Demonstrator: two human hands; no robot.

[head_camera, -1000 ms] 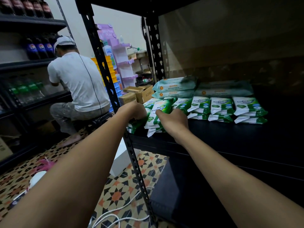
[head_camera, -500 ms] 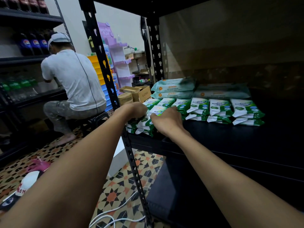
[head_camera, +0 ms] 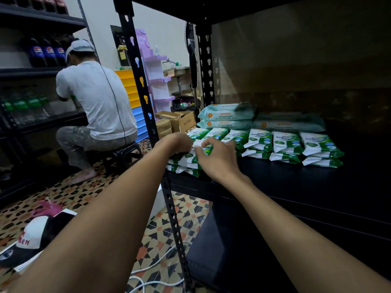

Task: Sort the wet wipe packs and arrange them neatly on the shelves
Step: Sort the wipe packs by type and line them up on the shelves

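Two hands of yours meet over the loose heap of green-and-white wipe packs point(head_camera: 186, 160) at the left front corner of the black shelf point(head_camera: 296, 182), hard against the perforated upright post point(head_camera: 146, 102). Your left hand point(head_camera: 179, 142) has its fingers curled down onto the heap's left side; their tips are hidden, so you cannot tell just what they grip. Your right hand point(head_camera: 215, 158) lies on the heap's right side, thumb and forefinger pinching the top pack's upper edge, the other fingers curled on the wrapper.

How many packs the heap holds cannot be told; they overlap at odd angles, the top one's long axis running roughly front to back and tilted leftward. Behind and to the right runs a tidy row of green packs point(head_camera: 285, 142): about six stacks, the three rightmost plainly two packs high, each long axis pointing toward the shelf's back, printed faces up. Behind that row lie four large pale teal packs point(head_camera: 228, 117), in two stacks of two, long axes running left to right.

One person in a white shirt point(head_camera: 99, 98) sits on a low stool, back to you, at another rack bearing cola bottles point(head_camera: 47, 52). Cardboard boxes point(head_camera: 179, 121) stand beyond the post. Patterned floor tiles point(head_camera: 165, 231) carry white cables point(head_camera: 152, 271) and a black-and-white cap point(head_camera: 29, 240).
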